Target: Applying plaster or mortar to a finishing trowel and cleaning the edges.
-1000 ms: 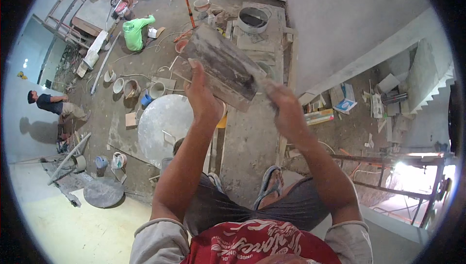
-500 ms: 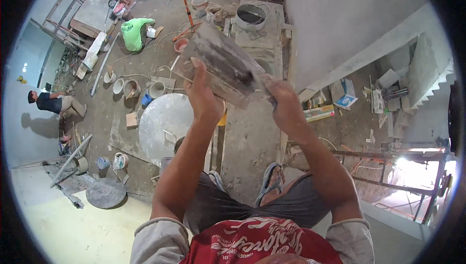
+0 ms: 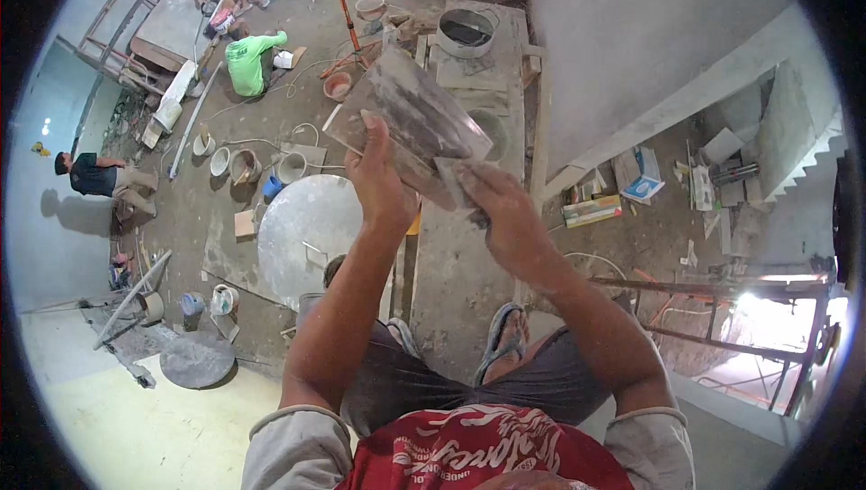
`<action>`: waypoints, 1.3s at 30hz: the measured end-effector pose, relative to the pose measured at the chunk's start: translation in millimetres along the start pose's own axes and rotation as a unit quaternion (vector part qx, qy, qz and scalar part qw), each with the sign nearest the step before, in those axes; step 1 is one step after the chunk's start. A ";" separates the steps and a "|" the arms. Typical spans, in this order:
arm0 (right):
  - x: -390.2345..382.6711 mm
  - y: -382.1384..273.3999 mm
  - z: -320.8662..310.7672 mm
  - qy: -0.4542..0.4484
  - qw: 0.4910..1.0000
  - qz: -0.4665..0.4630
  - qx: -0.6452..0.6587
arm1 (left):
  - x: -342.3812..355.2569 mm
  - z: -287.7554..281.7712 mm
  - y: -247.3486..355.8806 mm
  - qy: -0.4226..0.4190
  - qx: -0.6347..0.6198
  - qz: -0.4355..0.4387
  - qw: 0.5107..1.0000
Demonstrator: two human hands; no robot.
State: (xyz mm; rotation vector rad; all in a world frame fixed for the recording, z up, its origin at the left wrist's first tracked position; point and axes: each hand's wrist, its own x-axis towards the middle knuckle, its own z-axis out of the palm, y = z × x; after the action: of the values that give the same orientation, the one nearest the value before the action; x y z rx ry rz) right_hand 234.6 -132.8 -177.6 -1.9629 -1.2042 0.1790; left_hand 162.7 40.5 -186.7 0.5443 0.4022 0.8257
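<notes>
My left hand (image 3: 382, 182) grips a rectangular plastering trowel (image 3: 417, 104) by its near left side, thumb over the face. Its grey metal face is streaked with damp plaster and tilted up in front of me. In my right hand (image 3: 507, 218) is a small flat scraper (image 3: 460, 185), fingers pressed along it. The scraper's blade lies against or just over the trowel's lower right edge; I cannot tell which. How my left fingers hold the trowel underneath is hidden.
A long concrete-stained plank (image 3: 456, 260) runs under my feet, with a large round tub (image 3: 466, 32) at its far end. Left of it stand a round grey disc (image 3: 311, 233) and several buckets (image 3: 244, 165). A person in green (image 3: 245, 66) crouches beyond. Metal rails (image 3: 722, 290) stand at right.
My right hand has drawn the scraper down and left, from the trowel's right end to its lower edge. The trowel's face shows lighter, scraped streaks. People in the background have shifted slightly.
</notes>
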 end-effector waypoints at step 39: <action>-25.4 -49.0 -8.3 -0.060 0.958 -0.279 -0.002 | -3.4 -53.5 -51.8 -0.127 -0.154 -0.461 0.865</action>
State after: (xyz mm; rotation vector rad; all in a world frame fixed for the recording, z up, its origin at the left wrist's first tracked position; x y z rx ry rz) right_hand 191.7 -147.0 -145.0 -1.5561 -1.7859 0.0033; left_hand 161.9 24.9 -259.6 0.1078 0.2318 -0.1208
